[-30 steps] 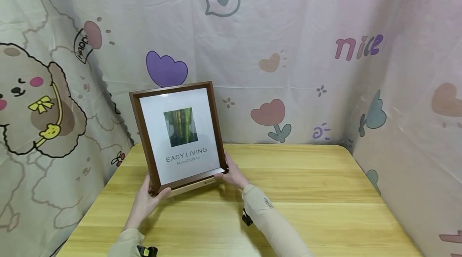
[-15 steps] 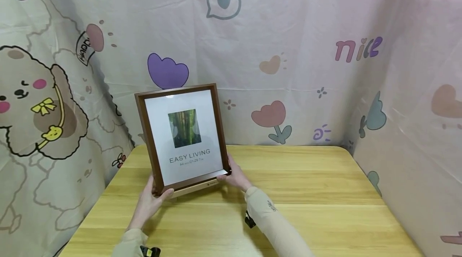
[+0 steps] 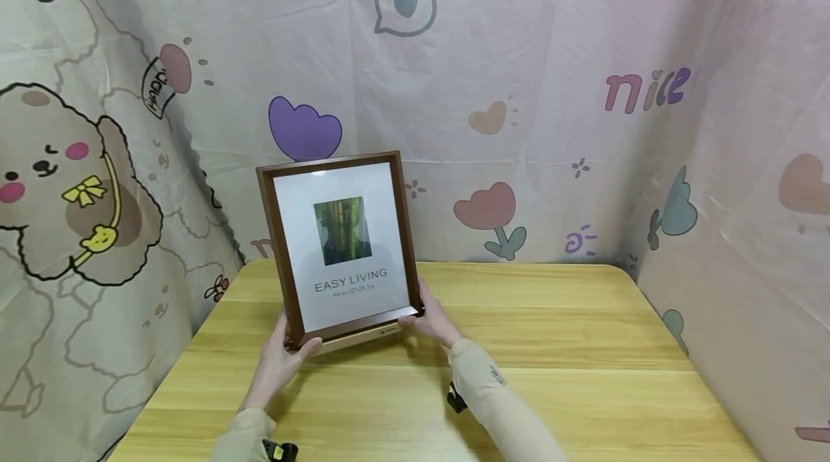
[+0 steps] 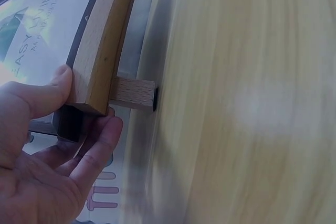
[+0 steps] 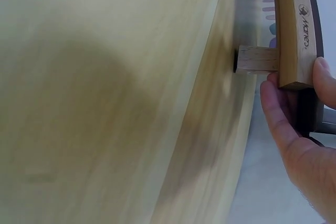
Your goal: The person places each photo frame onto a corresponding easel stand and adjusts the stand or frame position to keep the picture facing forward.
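A brown picture frame (image 3: 279, 253) with a white "EASY LIVING" insert (image 3: 350, 231) stands tilted left of the table's middle. Along its lower edge runs a light wooden stand (image 3: 363, 338) with short feet, a logo printed on its bar (image 5: 296, 30). My left hand (image 3: 277, 360) grips the lower left corner, thumb in front and fingers beneath. At the lower right corner my right hand (image 3: 437, 319) holds on the same way. In the left wrist view a stand foot (image 4: 134, 93) sits at or just above the tabletop; contact cannot be told. The frame's back is hidden.
The wood-grain table (image 3: 551, 347) spreads right and in front of the frame. A patterned cloth (image 3: 415, 87) hangs behind the table and on both sides. A small black device (image 3: 280, 450) is strapped at the left wrist, another (image 3: 457, 398) at the right.
Both hands have shifted the picture frame and its stand slightly to the right, with the grip kept. The head view has also moved a little.
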`<state>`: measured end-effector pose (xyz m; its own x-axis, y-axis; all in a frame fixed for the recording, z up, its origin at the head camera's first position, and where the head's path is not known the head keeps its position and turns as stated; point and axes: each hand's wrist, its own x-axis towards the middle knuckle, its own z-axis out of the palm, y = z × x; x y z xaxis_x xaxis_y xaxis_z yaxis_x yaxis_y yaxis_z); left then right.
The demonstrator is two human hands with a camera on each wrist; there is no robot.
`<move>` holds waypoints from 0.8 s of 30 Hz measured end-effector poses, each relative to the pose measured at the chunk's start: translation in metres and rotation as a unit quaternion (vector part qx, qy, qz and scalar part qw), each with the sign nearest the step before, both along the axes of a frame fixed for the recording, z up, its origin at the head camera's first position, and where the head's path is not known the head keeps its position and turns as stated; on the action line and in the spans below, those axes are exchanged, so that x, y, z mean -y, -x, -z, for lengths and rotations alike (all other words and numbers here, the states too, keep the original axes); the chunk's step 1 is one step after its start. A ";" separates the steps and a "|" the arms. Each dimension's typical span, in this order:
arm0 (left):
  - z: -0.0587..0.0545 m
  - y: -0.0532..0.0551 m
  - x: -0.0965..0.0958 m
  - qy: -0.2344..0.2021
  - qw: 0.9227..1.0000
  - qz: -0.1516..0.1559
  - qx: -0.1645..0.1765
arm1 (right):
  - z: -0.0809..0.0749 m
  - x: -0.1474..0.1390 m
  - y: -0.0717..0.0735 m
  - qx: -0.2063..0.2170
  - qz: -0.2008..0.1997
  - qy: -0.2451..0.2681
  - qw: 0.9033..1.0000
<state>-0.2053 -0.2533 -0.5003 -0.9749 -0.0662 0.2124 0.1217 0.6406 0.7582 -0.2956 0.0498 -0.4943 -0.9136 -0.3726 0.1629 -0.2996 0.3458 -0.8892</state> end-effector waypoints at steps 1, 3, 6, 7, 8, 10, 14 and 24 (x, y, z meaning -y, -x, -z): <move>0.000 0.000 -0.001 -0.001 1.000 0.001 0.001 | 0.000 -0.001 0.000 -0.001 0.000 0.002 1.000; 0.000 0.000 -0.002 -0.002 1.000 0.001 0.005 | 0.000 -0.003 -0.001 0.002 0.002 0.006 1.000; -0.001 0.001 -0.006 -0.003 1.000 0.002 0.006 | 0.000 -0.005 -0.002 0.006 0.008 0.013 1.000; -0.001 0.002 -0.007 -0.005 1.000 0.002 0.005 | 0.000 -0.006 -0.003 0.009 0.010 0.014 1.000; -0.001 0.002 -0.008 -0.006 1.000 0.002 0.004 | -0.001 -0.007 -0.003 0.013 0.010 0.016 1.000; -0.001 0.002 -0.010 -0.007 1.000 0.001 0.007 | -0.001 -0.010 -0.004 0.017 0.011 0.018 1.000; 0.000 0.005 -0.015 -0.011 1.000 0.001 0.017 | 0.000 -0.015 -0.004 0.025 0.014 0.011 1.000; 0.000 0.010 -0.028 -0.011 1.000 0.006 0.020 | 0.001 -0.028 -0.007 0.049 0.030 0.005 0.998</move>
